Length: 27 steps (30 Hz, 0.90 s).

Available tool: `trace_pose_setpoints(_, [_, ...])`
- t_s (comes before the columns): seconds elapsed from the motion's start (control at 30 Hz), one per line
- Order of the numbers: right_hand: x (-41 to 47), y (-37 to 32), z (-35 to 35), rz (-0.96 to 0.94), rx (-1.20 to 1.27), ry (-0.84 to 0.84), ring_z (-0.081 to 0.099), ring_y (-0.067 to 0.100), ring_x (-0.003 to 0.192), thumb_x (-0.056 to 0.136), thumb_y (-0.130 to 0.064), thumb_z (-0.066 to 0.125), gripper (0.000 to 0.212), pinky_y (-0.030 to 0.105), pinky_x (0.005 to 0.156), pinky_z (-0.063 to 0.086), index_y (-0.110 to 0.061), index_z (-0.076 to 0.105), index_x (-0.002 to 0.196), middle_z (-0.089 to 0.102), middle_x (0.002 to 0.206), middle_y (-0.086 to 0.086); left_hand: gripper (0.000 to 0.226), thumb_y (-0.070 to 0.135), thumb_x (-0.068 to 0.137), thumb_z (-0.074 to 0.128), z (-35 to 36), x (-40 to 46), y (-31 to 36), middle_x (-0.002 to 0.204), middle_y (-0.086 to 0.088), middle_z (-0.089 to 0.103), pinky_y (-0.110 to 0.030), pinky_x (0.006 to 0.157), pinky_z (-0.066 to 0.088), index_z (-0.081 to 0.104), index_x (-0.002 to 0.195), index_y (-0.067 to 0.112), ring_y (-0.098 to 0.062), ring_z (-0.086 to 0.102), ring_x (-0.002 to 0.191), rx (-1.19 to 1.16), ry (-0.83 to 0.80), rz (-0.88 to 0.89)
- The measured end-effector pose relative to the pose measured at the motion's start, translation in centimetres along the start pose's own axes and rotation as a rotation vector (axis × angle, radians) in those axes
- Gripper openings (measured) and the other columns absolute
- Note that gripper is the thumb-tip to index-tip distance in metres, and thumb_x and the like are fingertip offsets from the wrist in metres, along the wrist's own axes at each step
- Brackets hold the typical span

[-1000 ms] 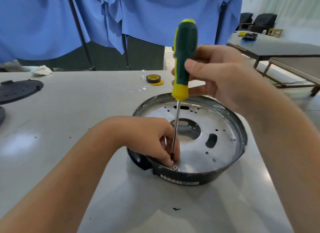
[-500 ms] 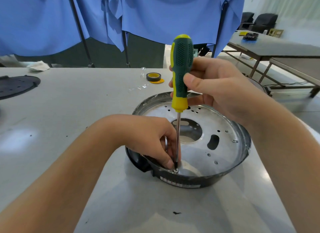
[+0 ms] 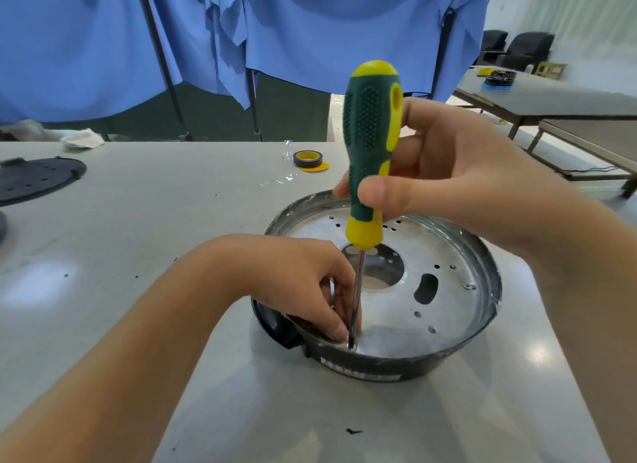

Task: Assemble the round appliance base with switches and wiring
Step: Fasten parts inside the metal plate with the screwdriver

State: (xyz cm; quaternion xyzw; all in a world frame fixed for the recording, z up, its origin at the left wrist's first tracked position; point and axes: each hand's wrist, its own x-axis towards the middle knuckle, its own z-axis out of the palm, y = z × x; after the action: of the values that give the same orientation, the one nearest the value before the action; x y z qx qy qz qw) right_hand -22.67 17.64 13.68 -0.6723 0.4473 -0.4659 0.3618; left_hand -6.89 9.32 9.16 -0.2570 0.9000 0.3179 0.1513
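Both hands are on one job: my right hand (image 3: 458,173) grips the green and yellow screwdriver (image 3: 370,159) by its handle, my left hand (image 3: 310,286) pinches the shaft low down to steady it. Since a second ago the tip has dropped from just above the screw (image 3: 351,346) into its head, so I judge driving can begin. That screw sits at the near rim of the round base (image 3: 448,328) on the table (image 3: 172,221). Apart from that, the base's metal pan holds only punched holes, no switches or wiring visible.
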Motion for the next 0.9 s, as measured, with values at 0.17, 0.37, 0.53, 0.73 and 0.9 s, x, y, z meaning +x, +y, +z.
trace_pose_setpoints(0.17, [-0.5,-0.9,0.9,-0.13,-0.391,0.159,0.062,0.009,0.064,0.056,-0.039,0.084,0.054,0.02,0.057,0.053,-0.012,0.062,0.097,0.065,0.074,-0.007,0.013,0.028,0.088,0.064,-0.1,-0.2,-0.1,0.081,0.017,0.069,-0.019,0.077,0.052,0.072,0.097,0.032,-0.005,0.064,0.081,-0.036,0.02,0.006])
trace_pose_setpoints(0.37, [-0.3,-0.3,2.5,-0.137,-0.544,0.35,0.045,0.009,0.05,0.049,-0.064,0.077,0.061,0.017,0.045,0.039,-0.013,0.049,0.068,0.051,0.061,-0.001,0.025,0.011,0.084,0.069,-1.0,-1.7,0.1,0.092,0.022,0.07,-0.009,0.071,0.05,0.069,0.103,0.027,0.003,0.067,0.085,-0.289,0.021,0.133])
trace_pose_setpoints(0.53, [0.0,0.4,3.2,-0.094,-0.607,0.475,0.044,0.004,0.05,0.047,-0.076,0.07,0.067,0.018,0.047,0.04,-0.018,0.045,0.07,0.049,0.06,-0.01,0.021,0.044,0.067,0.084,-0.5,-1.5,1.1,0.074,0.023,0.069,-0.002,0.061,0.045,0.068,0.079,0.037,0.008,0.064,0.073,-0.179,0.224,0.129])
trace_pose_setpoints(0.73, [-0.1,0.3,0.9,0.028,-0.216,0.031,0.07,0.008,0.087,0.068,-0.045,0.078,0.05,0.023,0.073,0.058,-0.02,0.056,0.105,0.072,0.096,-0.004,0.02,0.016,0.073,0.083,-0.1,-1.4,1.6,0.073,0.014,0.074,-0.008,0.061,0.05,0.072,0.072,0.033,-0.003,0.07,0.07,-0.341,0.213,0.215])
trace_pose_setpoints(0.9, [-0.8,0.2,-1.4,0.025,0.188,-0.301,0.057,0.029,0.121,0.077,-0.004,0.06,0.064,0.036,0.098,0.048,-0.005,0.04,0.137,0.058,0.133,0.015,0.017,0.002,0.081,0.074,-0.1,-1.2,1.3,0.093,-0.001,0.077,-0.018,0.076,0.056,0.074,0.095,0.012,-0.009,0.073,0.086,-0.407,0.092,0.203])
